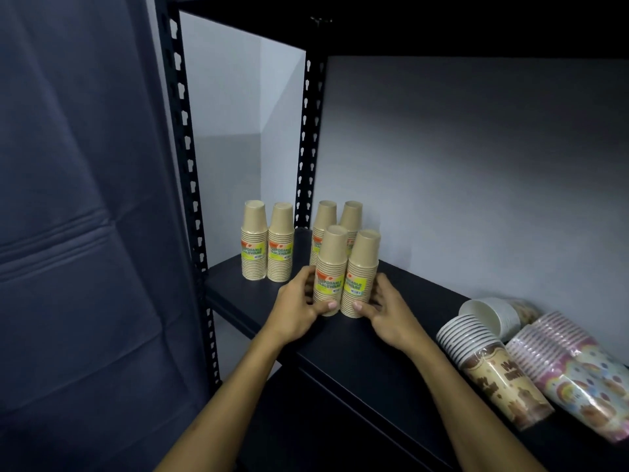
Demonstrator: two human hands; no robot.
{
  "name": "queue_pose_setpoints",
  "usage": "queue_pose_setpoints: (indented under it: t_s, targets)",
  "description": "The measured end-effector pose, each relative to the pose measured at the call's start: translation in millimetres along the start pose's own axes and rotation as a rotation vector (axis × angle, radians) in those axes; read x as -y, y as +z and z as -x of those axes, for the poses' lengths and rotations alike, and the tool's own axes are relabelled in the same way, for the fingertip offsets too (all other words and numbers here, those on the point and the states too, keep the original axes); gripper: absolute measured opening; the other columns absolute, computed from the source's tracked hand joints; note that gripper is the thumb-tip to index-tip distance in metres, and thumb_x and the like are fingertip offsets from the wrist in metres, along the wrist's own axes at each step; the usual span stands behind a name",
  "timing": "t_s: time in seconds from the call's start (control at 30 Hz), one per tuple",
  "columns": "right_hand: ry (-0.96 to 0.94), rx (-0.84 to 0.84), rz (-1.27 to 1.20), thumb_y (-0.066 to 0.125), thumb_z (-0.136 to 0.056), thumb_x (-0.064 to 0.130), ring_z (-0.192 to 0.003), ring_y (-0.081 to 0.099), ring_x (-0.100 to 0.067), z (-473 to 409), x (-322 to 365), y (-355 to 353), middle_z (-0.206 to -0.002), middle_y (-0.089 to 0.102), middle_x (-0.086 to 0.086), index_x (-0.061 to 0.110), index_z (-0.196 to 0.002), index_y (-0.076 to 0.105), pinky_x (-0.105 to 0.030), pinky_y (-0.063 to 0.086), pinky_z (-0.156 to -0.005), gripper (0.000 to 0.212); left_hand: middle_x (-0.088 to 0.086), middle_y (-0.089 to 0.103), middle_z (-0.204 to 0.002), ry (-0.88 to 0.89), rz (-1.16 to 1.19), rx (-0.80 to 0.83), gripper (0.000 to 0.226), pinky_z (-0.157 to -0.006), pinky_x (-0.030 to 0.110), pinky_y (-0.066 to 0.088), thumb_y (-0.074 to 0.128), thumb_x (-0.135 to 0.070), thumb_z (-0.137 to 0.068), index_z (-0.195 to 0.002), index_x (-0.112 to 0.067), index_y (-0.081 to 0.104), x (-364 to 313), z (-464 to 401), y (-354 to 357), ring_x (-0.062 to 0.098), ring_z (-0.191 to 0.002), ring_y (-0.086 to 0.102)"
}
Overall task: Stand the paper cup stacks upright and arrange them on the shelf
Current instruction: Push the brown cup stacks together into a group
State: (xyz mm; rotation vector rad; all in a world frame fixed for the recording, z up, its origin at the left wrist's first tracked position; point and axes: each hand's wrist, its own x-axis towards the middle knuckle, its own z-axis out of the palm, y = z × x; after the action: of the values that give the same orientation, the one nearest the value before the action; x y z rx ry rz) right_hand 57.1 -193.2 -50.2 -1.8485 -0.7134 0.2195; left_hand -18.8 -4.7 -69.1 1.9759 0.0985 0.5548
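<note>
Several stacks of brown paper cups with yellow labels stand upright on the black shelf (381, 338). Two of them stand at the far left (267, 243), two more at the back (337, 216). In front, my left hand (299, 306) grips the left front stack (332, 267) near its base, and my right hand (388, 310) grips the right front stack (361, 270) beside it. The two front stacks touch each other. At the right, a brown printed stack (493, 366), a pink patterned stack (571, 373) and a white stack (493, 315) lie on their sides.
Black slotted uprights (185, 137) frame the shelf's left end, and another upright (308, 137) stands in the back corner. A pale wall (476, 172) closes the back. A dark blue curtain (78, 216) hangs at the left. An upper shelf (442, 25) overhangs.
</note>
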Motion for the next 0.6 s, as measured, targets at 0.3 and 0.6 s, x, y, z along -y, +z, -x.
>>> queue_pose_setpoints:
  t_s: [0.3,0.6]
  targets:
    - [0.003,0.155,0.044,0.068,-0.092,0.009,-0.129,0.054,-0.007,-20,16,21,-0.139,0.057,0.011,0.030,-0.146,0.037,-0.038,0.042,-0.112,0.066,-0.021,0.064,-0.110,-0.035,-0.105,-0.106,0.066,-0.083,0.001,0.045,0.087,-0.022,-0.076,-0.133,-0.023,0.052,0,17,-30,-0.022,-0.094,0.057]
    - [0.007,0.172,0.005,0.064,-0.094,0.008,-0.131,0.052,-0.013,-33,23,44,-0.147,0.052,-0.002,0.025,-0.148,0.025,-0.042,0.039,-0.114,0.069,-0.016,0.068,-0.113,-0.080,-0.099,-0.227,0.065,-0.093,0.013,0.050,0.087,-0.025,-0.076,-0.133,-0.022,0.054,8,23,-41,-0.015,-0.100,0.059]
